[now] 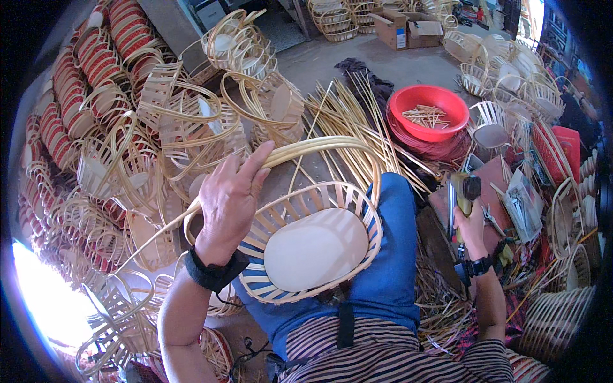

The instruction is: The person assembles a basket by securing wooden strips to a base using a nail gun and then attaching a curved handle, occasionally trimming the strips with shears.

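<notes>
An oval wooden-slat basket (316, 250) with a pale flat base rests across my lap. Its tall handle of bundled canes (319, 147) arches over the far side. My left hand (231, 195) is closed around the left part of that handle, and a loose cane end sticks out down to the left below it. Off to the right, apart from the basket, my right hand (471, 225) grips a nail gun or stapler (469, 187) with a dark head, over a reddish-brown board (440, 199). The fingers on the tool's grip are partly hidden.
Stacked baskets (70, 105), many red-banded, fill the left side. Loose canes (357, 121) lie ahead on the floor, beside a red basin (429, 102) of short sticks. Further baskets (511, 70) crowd the right; cardboard boxes (405, 30) stand at the back.
</notes>
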`<action>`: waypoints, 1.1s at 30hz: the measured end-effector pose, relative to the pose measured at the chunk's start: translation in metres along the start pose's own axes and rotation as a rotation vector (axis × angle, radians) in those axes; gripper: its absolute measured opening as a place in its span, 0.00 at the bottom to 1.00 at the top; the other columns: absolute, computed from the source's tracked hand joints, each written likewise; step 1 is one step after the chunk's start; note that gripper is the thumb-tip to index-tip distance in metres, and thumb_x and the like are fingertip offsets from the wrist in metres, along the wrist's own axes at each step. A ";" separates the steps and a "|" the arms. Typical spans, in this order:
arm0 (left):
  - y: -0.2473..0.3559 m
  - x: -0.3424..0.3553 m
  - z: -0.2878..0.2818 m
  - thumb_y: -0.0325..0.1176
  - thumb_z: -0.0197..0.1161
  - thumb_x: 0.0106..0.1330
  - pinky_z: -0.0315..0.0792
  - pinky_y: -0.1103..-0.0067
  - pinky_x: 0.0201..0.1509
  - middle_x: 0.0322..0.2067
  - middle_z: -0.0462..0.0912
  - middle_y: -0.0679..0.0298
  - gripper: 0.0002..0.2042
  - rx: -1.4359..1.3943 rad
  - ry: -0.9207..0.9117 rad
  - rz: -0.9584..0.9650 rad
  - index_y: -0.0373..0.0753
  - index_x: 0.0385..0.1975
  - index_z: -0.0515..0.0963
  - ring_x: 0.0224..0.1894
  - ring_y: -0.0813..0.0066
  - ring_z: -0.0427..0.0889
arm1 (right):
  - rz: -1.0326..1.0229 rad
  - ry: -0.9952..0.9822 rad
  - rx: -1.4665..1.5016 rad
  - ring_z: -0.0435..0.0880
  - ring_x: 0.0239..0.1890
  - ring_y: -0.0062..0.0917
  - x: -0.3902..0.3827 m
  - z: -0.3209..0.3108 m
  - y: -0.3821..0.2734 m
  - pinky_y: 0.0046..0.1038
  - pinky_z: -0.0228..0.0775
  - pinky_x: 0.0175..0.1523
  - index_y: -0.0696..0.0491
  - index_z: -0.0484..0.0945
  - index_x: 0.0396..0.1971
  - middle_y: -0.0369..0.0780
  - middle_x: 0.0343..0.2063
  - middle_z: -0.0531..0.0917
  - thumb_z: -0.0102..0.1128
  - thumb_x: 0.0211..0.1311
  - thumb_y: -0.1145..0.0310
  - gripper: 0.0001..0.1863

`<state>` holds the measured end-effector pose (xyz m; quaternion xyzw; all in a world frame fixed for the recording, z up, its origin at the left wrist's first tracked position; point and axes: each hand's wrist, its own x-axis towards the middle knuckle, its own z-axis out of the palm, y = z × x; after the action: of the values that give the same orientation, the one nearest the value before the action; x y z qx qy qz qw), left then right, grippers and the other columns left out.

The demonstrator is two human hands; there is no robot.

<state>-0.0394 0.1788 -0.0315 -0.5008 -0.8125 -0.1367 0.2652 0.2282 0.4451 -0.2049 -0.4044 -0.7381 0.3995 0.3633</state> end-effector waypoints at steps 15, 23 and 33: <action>0.002 0.004 0.008 0.35 0.56 0.50 0.61 0.76 0.21 0.15 0.63 0.64 0.16 0.018 0.073 0.054 0.51 0.41 0.70 0.19 0.70 0.68 | -0.126 -0.538 0.591 0.67 0.16 0.11 -0.066 0.060 -0.180 0.14 0.60 0.21 0.59 0.67 0.39 0.32 0.19 0.71 0.46 0.52 0.76 0.12; 0.005 0.002 0.005 0.35 0.52 0.53 0.63 0.75 0.22 0.18 0.65 0.64 0.15 0.027 0.021 0.015 0.51 0.42 0.69 0.21 0.68 0.70 | -0.139 -0.565 0.559 0.63 0.15 0.10 -0.067 0.068 -0.181 0.14 0.59 0.21 0.59 0.63 0.43 0.33 0.23 0.71 0.43 0.53 0.77 0.15; 0.005 0.004 -0.006 0.36 0.50 0.55 0.66 0.74 0.28 0.22 0.69 0.62 0.15 0.028 -0.122 -0.019 0.48 0.45 0.67 0.26 0.65 0.72 | -0.197 -0.527 0.486 0.63 0.14 0.09 -0.064 0.068 -0.187 0.12 0.57 0.19 0.58 0.67 0.37 0.31 0.19 0.71 0.45 0.53 0.76 0.10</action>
<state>-0.0352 0.1812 -0.0244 -0.4967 -0.8336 -0.0973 0.2210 0.1392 0.3020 -0.0820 -0.1167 -0.7253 0.6165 0.2831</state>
